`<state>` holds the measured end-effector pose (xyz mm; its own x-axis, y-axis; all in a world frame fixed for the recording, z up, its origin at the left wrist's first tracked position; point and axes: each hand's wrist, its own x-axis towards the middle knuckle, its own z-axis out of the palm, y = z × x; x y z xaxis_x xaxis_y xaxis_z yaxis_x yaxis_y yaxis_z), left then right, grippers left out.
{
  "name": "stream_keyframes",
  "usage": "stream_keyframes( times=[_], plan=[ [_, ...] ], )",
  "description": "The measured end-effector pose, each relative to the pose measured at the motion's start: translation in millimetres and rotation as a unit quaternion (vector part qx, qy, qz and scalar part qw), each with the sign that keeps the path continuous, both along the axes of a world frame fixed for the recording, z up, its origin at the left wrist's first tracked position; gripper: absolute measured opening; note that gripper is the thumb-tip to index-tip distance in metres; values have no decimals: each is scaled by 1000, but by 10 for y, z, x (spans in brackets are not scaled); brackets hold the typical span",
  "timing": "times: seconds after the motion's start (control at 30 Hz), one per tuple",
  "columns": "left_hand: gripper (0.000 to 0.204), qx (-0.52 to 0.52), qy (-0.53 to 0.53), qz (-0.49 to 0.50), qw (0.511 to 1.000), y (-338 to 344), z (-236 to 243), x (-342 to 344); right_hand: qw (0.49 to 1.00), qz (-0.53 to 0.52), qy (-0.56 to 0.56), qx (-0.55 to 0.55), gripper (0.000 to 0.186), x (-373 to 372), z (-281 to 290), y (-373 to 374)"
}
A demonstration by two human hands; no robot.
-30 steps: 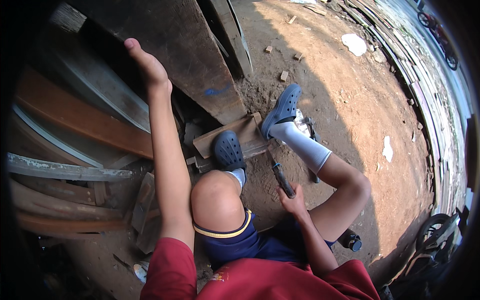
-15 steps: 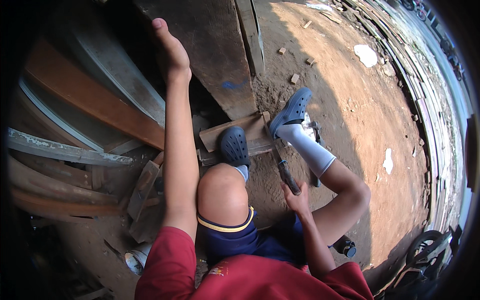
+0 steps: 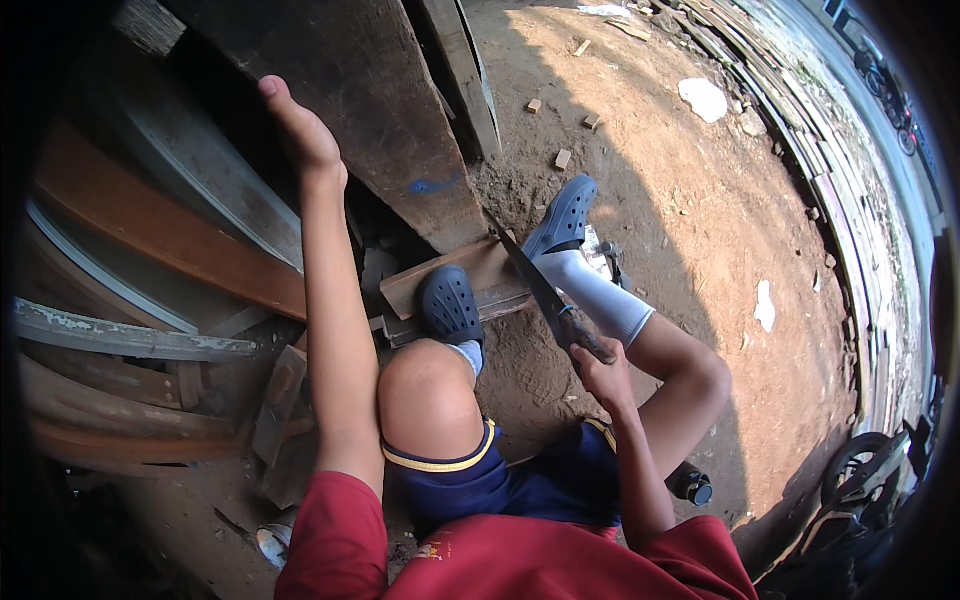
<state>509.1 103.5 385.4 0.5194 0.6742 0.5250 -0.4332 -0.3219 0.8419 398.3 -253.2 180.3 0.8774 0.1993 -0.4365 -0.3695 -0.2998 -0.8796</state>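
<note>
My right hand grips the dark handle of a handsaw, its blade slanting up and left, the tip near a short wooden board. That board lies on another wood piece on the ground, with my left clog pressed on top. My left arm stretches far forward. At its end, my left hand is beside a wide upright plank; its thumb sticks out, while the other fingers are hidden, so whether it holds anything does not show.
Long boards and frames are stacked at the left. Small wood offcuts lie on the dirt ahead. My right clog rests near a partly hidden metal object. A motorcycle stands at the lower right; a dark cylinder lies by my right thigh.
My right hand has risen slightly with the handsaw, and the blade has lifted off the board's end. My left hand sits a little lower and further left in view, as the whole view has shifted.
</note>
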Motion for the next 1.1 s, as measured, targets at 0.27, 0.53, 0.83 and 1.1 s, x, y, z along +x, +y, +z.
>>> stream_keyframes(
  times=[0.27, 0.53, 0.83, 1.1],
  plan=[
    [101, 1, 9, 13, 1000, -76, 57, -61, 996, 22, -78, -35, 27, -234, -106, 89],
    [99, 27, -11, -5, 1000, -71, 71, -58, 999, 18, -28, -26, 27, -317, -126, 96],
    [101, 18, 14, 13, 1000, -75, 55, -73, 996, 36, -75, -28, 26, -212, -196, 311],
    [100, -1, 14, 9, 1000, -165, 107, -75, 996, 16, -90, -24, 30, -248, -433, 363]
  ],
)
